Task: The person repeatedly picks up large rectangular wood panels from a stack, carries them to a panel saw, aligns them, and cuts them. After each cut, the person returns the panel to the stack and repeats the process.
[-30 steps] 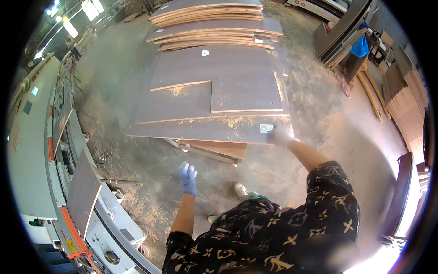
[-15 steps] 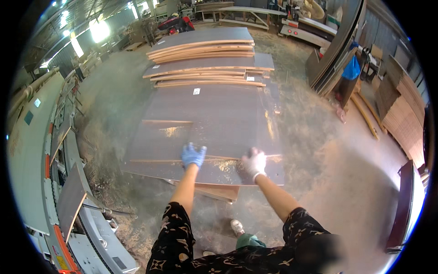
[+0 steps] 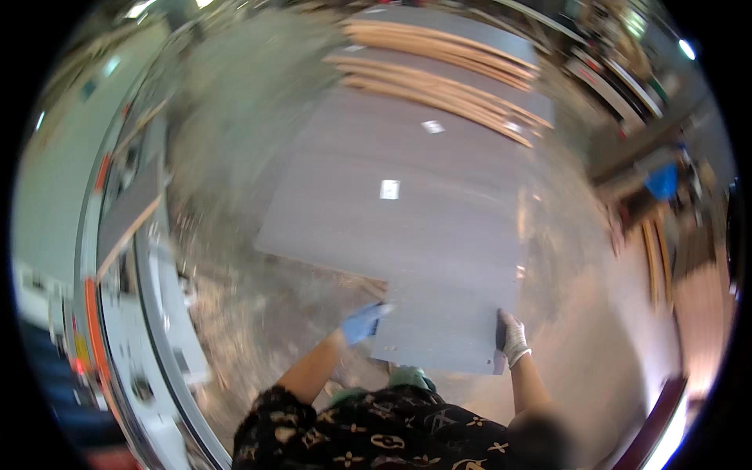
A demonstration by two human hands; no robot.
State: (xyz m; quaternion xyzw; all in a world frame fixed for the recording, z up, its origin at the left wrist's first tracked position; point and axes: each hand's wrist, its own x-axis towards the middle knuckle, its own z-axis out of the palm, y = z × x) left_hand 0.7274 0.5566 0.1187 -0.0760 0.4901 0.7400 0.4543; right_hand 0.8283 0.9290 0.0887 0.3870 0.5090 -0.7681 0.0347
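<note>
Grey laminated panel (image 3: 446, 325), small and rectangular, is held between both hands, in front of the person's torso. Well left of the left-hand fingers: a long machine bed (image 3: 129, 313) with white and orange parts, blurred. Left hand (image 3: 362, 321), blue glove, is at the panel's left edge; fingers lie along that edge, closed on it as far as the blur allows. Right hand (image 3: 513, 338), white glove, is at the panel's right edge; fingers wrapped round the edge, pinching it. Beyond the fingers: a stack of large grey boards (image 3: 407, 204), the held panel overlapping its near corner. Farther off, more stacked boards with pale wooden edges (image 3: 446, 86). Dusty floor (image 3: 258, 313) below the hands.
</note>
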